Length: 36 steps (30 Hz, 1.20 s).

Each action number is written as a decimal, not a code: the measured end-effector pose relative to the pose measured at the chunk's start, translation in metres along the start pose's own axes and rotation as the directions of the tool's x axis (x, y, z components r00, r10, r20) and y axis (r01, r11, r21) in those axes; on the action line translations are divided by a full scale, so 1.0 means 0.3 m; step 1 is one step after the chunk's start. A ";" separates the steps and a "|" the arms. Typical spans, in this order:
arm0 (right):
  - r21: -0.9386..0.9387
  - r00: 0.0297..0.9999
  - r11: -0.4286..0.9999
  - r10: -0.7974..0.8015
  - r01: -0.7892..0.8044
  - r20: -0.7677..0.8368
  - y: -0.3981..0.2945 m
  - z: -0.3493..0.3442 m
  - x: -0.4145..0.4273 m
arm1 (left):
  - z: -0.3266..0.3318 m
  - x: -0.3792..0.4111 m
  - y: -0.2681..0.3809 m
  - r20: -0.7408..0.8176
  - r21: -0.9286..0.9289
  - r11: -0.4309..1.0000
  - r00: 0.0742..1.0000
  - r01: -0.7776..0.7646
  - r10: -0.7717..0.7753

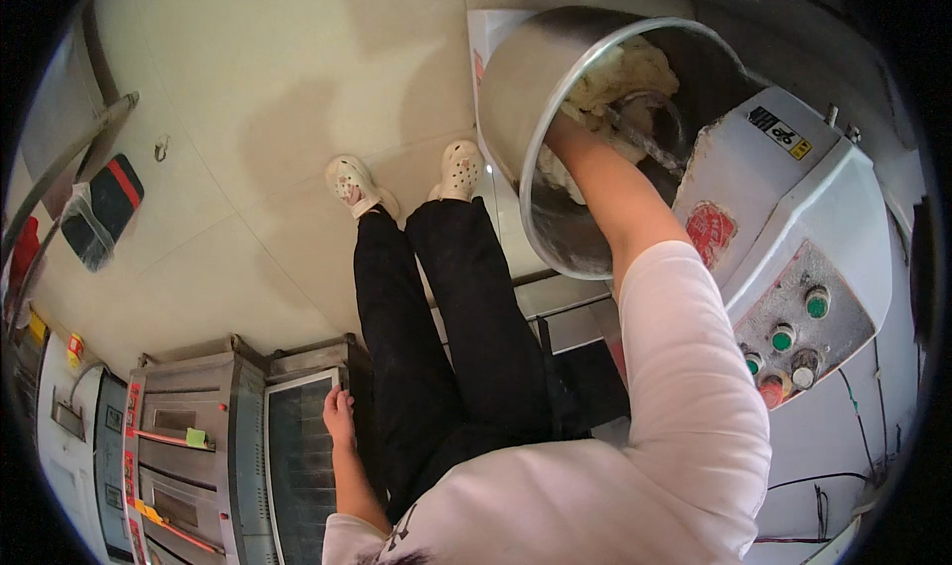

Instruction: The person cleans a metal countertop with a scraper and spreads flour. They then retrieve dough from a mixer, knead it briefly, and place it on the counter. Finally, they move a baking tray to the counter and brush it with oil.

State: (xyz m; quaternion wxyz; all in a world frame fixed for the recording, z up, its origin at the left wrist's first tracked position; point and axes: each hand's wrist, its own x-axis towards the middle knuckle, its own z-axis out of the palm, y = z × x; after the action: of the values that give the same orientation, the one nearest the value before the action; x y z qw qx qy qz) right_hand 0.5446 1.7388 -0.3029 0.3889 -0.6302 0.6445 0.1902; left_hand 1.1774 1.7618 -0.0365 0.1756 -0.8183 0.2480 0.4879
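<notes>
My right forearm (pixel 595 167) reaches over the rim of a large steel mixer bowl (pixel 513 92), which lies tilted toward me. The right hand itself is hidden behind the bowl's near wall. Pale dough (pixel 625 74) sits inside, beside and around a metal spiral dough hook (pixel 643 137). Whether my fingers touch the dough cannot be seen. On the other side, my left hand (pixel 339 414) hangs low with loosely curled fingers and nothing visible in it. It is nearest to the framed glass door (pixel 305 446) of a cabinet; contact is unclear.
The white mixer head (pixel 744 171) joins a control panel (pixel 803 319) with green and red buttons at right. A steel deck oven (pixel 178 431) stands at lower left. A dark pad with a red stripe (pixel 104 208) is at left. Cables (pixel 855 416) hang behind the mixer.
</notes>
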 end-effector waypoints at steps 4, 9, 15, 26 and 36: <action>-0.076 0.993 0.996 -0.036 0.044 0.110 -0.058 -0.014 0.117 | 0.025 0.020 -0.039 0.020 -0.044 0.999 1.000 -0.010 0.011; -0.157 0.976 0.987 -0.006 0.040 0.216 -0.102 -0.037 0.158 | 0.077 -0.019 -0.001 -0.024 -0.161 0.986 0.999 -0.040 0.036; -0.188 0.926 0.980 0.012 0.064 0.378 -0.140 -0.111 0.030 | 0.018 -0.069 -0.077 -0.063 -0.144 0.988 0.997 -0.058 0.049; 0.065 0.795 0.807 0.558 -0.586 0.236 -0.122 -0.071 -0.549 | 0.012 -0.073 -0.045 0.020 -0.065 0.995 0.996 -0.081 0.082; 0.409 0.597 0.576 0.797 -0.708 -0.090 -0.224 0.135 -0.461 | -0.114 0.035 0.032 -0.015 -0.003 0.991 0.991 -0.134 0.134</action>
State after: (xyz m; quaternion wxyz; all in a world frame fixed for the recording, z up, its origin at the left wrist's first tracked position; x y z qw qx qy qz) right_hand 0.6064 1.8515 -0.2093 0.2796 -0.2369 0.9196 0.1416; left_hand 1.2004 1.7335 -0.0305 0.1388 -0.8036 0.3028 0.4931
